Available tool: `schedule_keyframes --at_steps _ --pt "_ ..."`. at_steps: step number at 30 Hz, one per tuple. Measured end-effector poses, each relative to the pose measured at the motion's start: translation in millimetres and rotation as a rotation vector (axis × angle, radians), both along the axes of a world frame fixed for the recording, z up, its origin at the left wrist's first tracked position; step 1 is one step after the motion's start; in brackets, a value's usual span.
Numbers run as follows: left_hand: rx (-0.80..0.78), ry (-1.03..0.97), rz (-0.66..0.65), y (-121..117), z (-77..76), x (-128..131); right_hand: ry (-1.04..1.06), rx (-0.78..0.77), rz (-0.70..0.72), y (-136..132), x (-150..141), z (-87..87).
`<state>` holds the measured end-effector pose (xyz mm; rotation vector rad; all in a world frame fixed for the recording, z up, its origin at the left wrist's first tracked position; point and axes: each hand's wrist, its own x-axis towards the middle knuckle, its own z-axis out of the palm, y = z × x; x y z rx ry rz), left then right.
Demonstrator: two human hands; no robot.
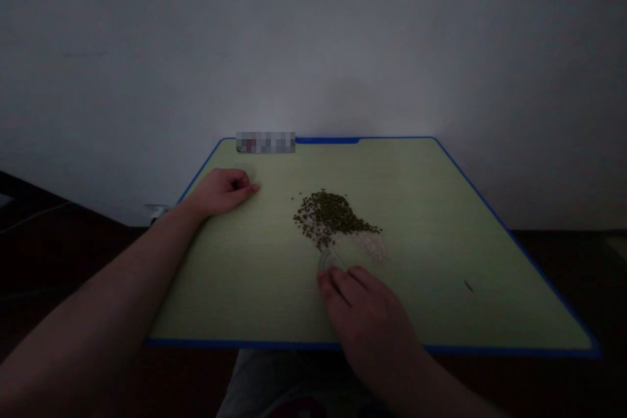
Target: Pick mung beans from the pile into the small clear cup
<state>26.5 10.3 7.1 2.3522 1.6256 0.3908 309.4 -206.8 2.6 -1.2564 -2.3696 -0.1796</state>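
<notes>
On the pale green tabletop lies a pile of small green beans (pixel 336 209), which look like mung beans. White grains (pixel 373 245) that resemble rice show at its lower right and among the beans on its left. My right hand (pixel 369 313) grips a clear, curved-edged protractor (pixel 325 259), whose far end touches or nearly touches the near side of the pile. The fingers hide much of the protractor. Left of the pile, my left hand (pixel 223 191) rests on the table with its fingers curled in a loose fist and nothing visible in it.
The table (pixel 416 170) has a blue rim and stands against a white wall (pixel 313 32). A blurred-out strip (pixel 265 142) sits at the far left edge. A small thin dark sliver (pixel 469 286) lies toward the right. My lap is below the near edge.
</notes>
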Motion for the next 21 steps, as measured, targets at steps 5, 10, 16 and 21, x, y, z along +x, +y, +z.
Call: schedule_keyframes --at_steps 5,10,16,21 --pt "0.018 0.009 -0.015 1.8 -2.7 -2.4 -0.026 0.021 -0.041 2.1 8.2 -0.9" --pt "0.016 -0.007 -0.022 1.9 -3.7 -3.6 -0.021 0.027 -0.044 4.7 22.5 -6.5" --pt "0.016 0.014 -0.021 -0.8 1.0 -1.0 0.214 -0.057 -0.020 16.6 42.0 5.2" --pt "0.012 -0.007 -0.018 -0.4 -1.1 -1.8 0.269 -0.125 -0.067 25.6 47.8 15.0"
